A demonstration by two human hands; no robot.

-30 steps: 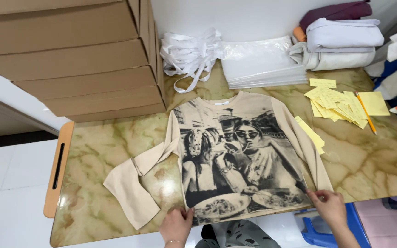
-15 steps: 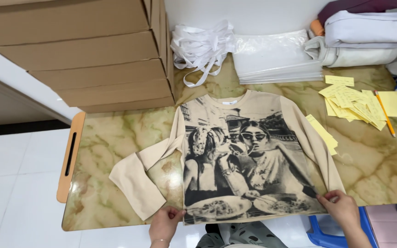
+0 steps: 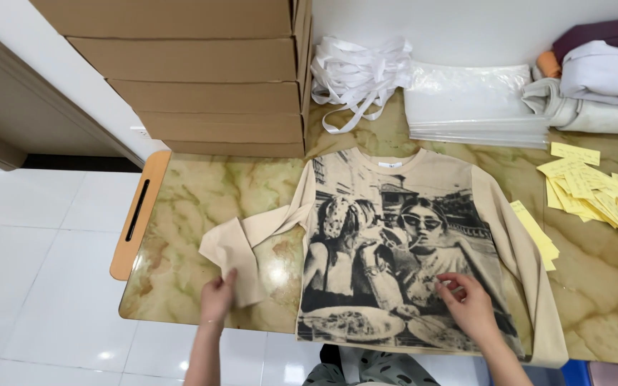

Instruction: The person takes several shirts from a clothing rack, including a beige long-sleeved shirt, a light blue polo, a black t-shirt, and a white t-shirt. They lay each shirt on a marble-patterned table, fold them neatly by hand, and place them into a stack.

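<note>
A beige long-sleeved top [image 3: 423,186] with a large black-and-white photo print lies face up on a green-marbled table [image 3: 202,200]. My left hand [image 3: 217,299] grips the cuff end of its left sleeve [image 3: 236,250], which is folded and bent on the table. My right hand [image 3: 471,304] rests flat with spread fingers on the lower right of the print. The right sleeve lies straight along the body of the top.
Stacked cardboard boxes [image 3: 202,71] fill the back left. A bundle of white straps [image 3: 359,71], a pile of clear plastic bags [image 3: 473,104], folded garments [image 3: 602,86] and yellow paper slips [image 3: 595,193] lie at the back and right. An orange board [image 3: 136,214] edges the table's left side.
My left hand left the hem and took hold of the left sleeve's cuff. My right hand moved from the hem's right corner up onto the print. The view shifted left.
</note>
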